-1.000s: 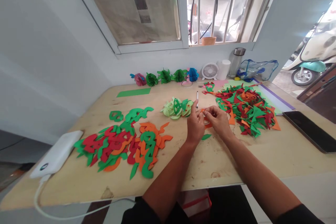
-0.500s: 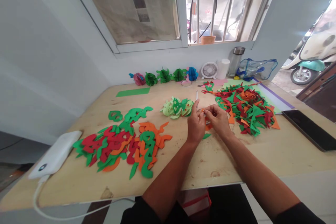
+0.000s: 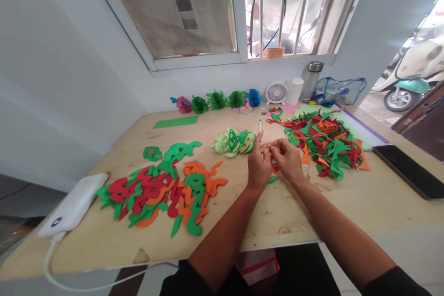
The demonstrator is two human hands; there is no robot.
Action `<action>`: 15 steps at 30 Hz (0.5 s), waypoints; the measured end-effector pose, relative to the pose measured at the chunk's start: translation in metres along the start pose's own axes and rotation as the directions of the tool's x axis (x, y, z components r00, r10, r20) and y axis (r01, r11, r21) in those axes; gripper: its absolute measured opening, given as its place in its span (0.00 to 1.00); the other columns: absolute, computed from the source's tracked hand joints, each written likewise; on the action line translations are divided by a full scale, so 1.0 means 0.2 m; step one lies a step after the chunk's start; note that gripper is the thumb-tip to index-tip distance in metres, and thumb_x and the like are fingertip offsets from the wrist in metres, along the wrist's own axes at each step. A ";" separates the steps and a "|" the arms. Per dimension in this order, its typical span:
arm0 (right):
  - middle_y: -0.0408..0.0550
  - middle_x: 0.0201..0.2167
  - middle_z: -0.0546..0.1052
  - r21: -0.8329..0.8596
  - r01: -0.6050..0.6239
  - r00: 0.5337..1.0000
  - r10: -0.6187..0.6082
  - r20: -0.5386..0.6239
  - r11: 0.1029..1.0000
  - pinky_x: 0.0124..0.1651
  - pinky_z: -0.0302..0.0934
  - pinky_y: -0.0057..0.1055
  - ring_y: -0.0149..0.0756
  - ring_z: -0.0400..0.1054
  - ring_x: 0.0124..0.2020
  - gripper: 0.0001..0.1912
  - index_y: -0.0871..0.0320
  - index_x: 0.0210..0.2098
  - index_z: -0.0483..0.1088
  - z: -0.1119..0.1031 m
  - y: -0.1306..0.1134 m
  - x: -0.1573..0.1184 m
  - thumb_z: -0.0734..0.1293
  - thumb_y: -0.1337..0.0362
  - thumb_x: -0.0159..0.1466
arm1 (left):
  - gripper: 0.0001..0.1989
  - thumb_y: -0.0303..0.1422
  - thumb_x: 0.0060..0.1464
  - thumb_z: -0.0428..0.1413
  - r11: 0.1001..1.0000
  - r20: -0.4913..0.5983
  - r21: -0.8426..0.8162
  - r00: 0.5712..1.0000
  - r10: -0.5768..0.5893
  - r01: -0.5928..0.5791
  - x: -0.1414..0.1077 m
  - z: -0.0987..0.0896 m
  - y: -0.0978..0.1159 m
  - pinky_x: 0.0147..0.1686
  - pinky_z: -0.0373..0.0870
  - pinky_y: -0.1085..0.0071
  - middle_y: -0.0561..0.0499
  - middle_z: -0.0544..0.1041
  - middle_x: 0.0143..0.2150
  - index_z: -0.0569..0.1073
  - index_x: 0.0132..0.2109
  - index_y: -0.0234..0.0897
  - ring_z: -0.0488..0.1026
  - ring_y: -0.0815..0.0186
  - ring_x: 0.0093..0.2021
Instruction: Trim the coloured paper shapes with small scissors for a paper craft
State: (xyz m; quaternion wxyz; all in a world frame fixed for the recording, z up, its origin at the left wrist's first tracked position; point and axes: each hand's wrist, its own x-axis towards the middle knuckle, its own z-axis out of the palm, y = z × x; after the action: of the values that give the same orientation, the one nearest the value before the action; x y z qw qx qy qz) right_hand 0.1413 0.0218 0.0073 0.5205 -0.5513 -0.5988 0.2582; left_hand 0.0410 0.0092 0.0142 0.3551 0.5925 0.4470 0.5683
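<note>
My left hand [image 3: 259, 164] and my right hand [image 3: 287, 157] meet over the middle right of the table, fingers closed around a small orange paper piece [image 3: 275, 167] that they mostly hide. A white pen [image 3: 260, 126] shows just beyond my left hand. Under my hands a small green paper piece [image 3: 273, 179] lies on the wood. Left of them sits a cluster of pale green cutouts [image 3: 222, 143] with darker green ones on top. To their right is a heap of red, green and orange scraps [image 3: 329, 143].
Curved paper cutouts [image 3: 149, 192] cover the left part of the table [image 3: 243, 226], beside a white power bank [image 3: 74, 203] with a cable. Paper figures [image 3: 217, 100], a small fan [image 3: 276, 93] and a bottle [image 3: 312, 82] line the wall. A phone [image 3: 409, 171] lies at right.
The fingers have shifted very slightly around the orange paper. Both hands remain in the same place, and the other objects have not moved.
</note>
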 end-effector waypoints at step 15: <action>0.45 0.24 0.75 0.001 0.024 1.000 -0.024 -0.020 1.000 0.27 0.58 0.28 0.32 0.65 0.23 0.09 0.57 0.30 0.68 -0.01 -0.03 0.00 0.62 0.57 0.57 | 0.27 0.22 0.54 0.45 1.000 -0.034 0.008 0.999 0.019 -0.019 0.01 0.00 -0.03 0.47 0.68 0.69 0.46 0.76 0.44 0.58 0.61 0.39 0.74 0.64 0.47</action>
State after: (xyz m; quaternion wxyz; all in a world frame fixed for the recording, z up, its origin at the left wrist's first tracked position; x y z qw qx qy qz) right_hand 0.1410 0.0191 0.0133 0.5297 -0.5465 -0.5999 0.2469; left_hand 0.0399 0.0122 0.0099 0.3395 0.5883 0.4497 0.5800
